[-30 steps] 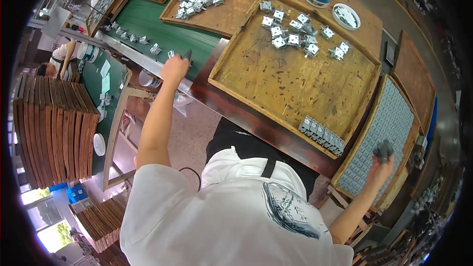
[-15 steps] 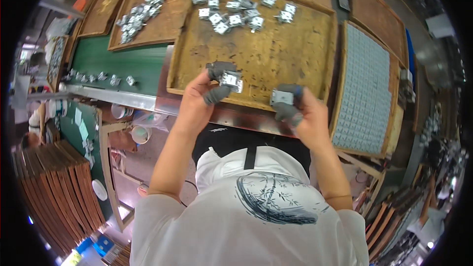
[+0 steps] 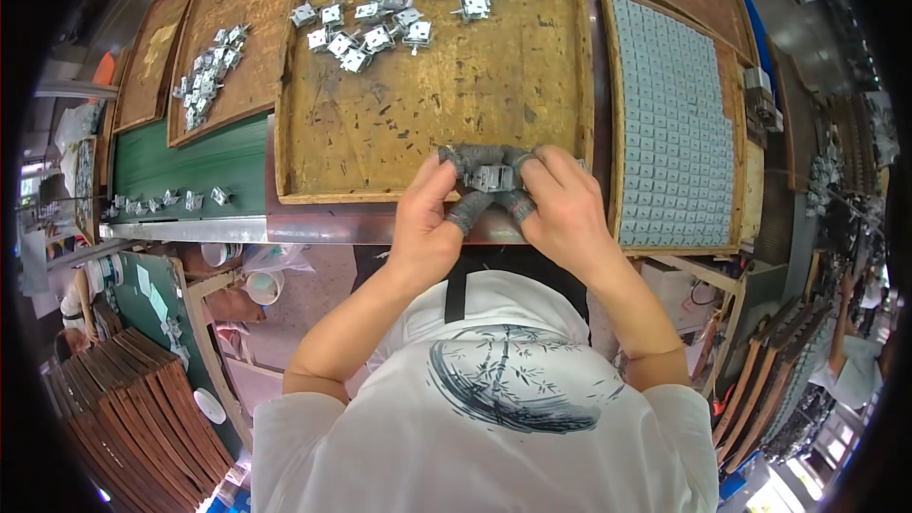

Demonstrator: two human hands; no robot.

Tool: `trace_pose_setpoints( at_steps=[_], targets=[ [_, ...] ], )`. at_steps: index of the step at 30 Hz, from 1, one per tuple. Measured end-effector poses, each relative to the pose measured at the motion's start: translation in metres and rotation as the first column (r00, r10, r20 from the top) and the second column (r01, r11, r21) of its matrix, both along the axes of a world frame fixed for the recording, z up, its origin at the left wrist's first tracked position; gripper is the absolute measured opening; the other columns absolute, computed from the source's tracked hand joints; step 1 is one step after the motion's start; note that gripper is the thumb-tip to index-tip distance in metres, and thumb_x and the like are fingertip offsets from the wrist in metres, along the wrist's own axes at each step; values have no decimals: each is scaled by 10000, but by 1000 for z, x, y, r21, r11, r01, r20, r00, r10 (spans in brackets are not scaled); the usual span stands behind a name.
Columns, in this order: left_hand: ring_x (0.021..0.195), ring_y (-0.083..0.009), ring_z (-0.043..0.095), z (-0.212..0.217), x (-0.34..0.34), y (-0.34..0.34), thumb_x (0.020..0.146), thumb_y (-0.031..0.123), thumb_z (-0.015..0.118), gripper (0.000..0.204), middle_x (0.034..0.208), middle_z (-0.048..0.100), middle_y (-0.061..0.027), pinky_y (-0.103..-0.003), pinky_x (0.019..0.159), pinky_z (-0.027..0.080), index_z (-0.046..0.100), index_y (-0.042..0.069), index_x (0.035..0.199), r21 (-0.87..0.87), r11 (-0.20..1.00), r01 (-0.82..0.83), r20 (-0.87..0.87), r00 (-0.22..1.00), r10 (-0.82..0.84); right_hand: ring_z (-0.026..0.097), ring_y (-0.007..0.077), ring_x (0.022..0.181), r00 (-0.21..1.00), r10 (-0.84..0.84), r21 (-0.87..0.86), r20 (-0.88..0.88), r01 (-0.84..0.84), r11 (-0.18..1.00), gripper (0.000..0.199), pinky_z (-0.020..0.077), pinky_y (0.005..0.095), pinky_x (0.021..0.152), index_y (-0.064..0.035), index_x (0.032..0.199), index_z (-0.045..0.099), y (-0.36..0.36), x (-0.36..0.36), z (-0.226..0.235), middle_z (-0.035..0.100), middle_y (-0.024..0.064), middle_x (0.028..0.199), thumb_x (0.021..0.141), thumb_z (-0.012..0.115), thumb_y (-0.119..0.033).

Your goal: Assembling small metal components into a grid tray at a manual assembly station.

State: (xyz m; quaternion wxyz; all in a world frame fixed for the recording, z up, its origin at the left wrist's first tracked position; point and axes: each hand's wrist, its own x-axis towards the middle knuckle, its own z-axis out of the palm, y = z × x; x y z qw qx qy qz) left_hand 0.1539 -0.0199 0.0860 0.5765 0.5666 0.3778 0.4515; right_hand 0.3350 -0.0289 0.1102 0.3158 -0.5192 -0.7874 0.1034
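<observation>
Both my hands meet over the front edge of a worn wooden tray (image 3: 437,114), fingers sheathed in grey finger covers. Between them is a small silvery metal bracket-like part (image 3: 491,178). My left hand (image 3: 432,214) pinches it from the left with thumb and fingertips, and my right hand (image 3: 560,199) grips it from the right. Whether it is one piece or two pressed together cannot be made out. Inside the tray, toward its far side, lie several similar metal parts (image 3: 377,38) in a loose cluster.
On the right stands a tray packed with rows of flat grey pieces (image 3: 670,123). Another wooden tray (image 3: 256,28) on the left holds a heap of metal parts (image 3: 209,74). More parts (image 3: 171,198) line the green surface (image 3: 195,166). Stacked wooden boards (image 3: 142,408) stand lower left.
My hands, apart before with a metal piece in each, have come together around the metal part. The whole view has shifted, so the tray appears further left and higher.
</observation>
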Motion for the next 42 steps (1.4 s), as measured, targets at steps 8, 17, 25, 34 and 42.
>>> trace_pose_setpoints(
  at_steps=[8,17,25,34,42],
  targets=[
    [1102,-415,472,-3,15,17,610,-83,585,741,1163,489,-210,-418,967,418,462,-8,1337,385,922,29,-439,885,156,599,358,768,987,-96,-142,-129,77,987,255,489,411,640,13,913,592,5,-4,-8,573,155,864,716,726,-80],
    [1078,-364,587,-6,33,31,621,87,739,614,1197,606,-197,-406,923,472,609,22,1218,517,842,153,-374,925,61,563,214,715,885,-88,-368,-457,-98,924,421,453,319,614,11,936,582,7,26,-28,575,120,810,747,773,-312],
    [977,-225,545,-17,12,68,710,-15,682,483,1107,513,-84,-318,791,453,626,69,1182,250,968,25,-654,741,150,619,197,733,830,-513,-375,-220,413,830,287,483,319,654,9,931,630,34,161,-30,622,117,761,829,711,-246],
    [924,-115,534,-87,-61,75,704,-186,427,631,1105,579,-6,-231,765,431,581,59,1265,-386,923,-9,-405,900,-161,616,418,1018,381,-914,-246,137,907,342,408,466,461,879,-18,1092,648,79,465,-130,665,247,1033,811,572,-303],
    [1056,-225,575,-77,-48,59,708,-126,489,637,1212,547,-114,-310,835,487,487,-28,1337,-494,829,260,-268,862,-430,626,380,1009,432,-872,-404,230,858,319,540,474,424,850,-48,1199,646,101,441,-112,666,262,1044,773,565,-370]
  ],
)
